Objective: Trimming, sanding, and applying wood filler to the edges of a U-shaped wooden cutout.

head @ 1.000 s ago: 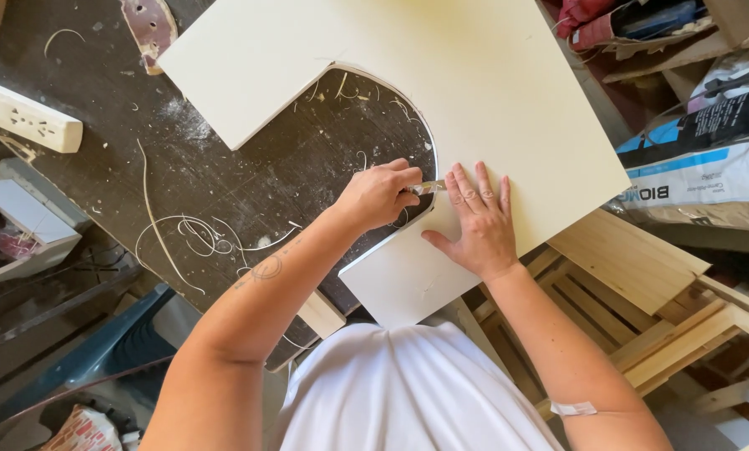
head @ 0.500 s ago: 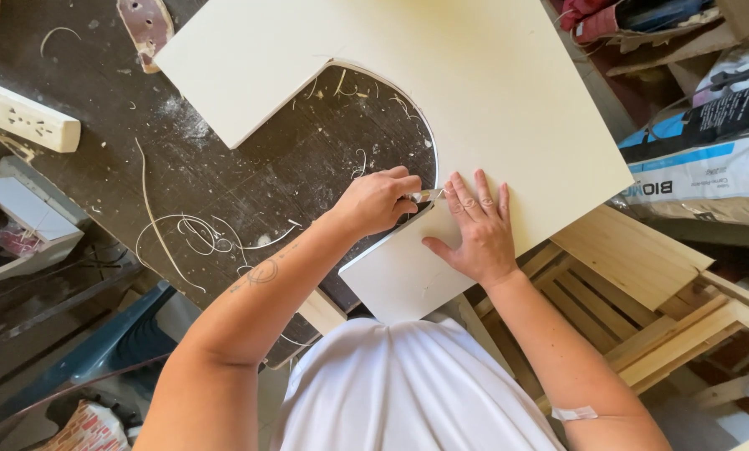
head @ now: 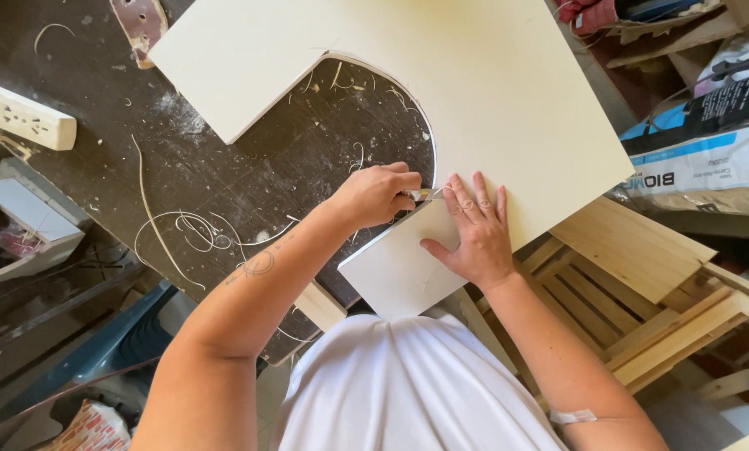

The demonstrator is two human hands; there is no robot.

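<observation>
A large cream board with a curved cut-out edge lies on a dark worktable. My left hand is closed around a small blade tool, its tip at the board's cut edge. My right hand lies flat, fingers spread, pressing down the board's near corner right beside the blade. Thin curled shavings are scattered over the tabletop.
A white power strip lies at the table's left. A sander pad sits at the far edge. Wooden frames stand to the right, with a printed sack behind them. Clutter fills the floor on the left.
My left hand with the blade has shifted slightly along the cut edge. My right hand stays pressed on the board.
</observation>
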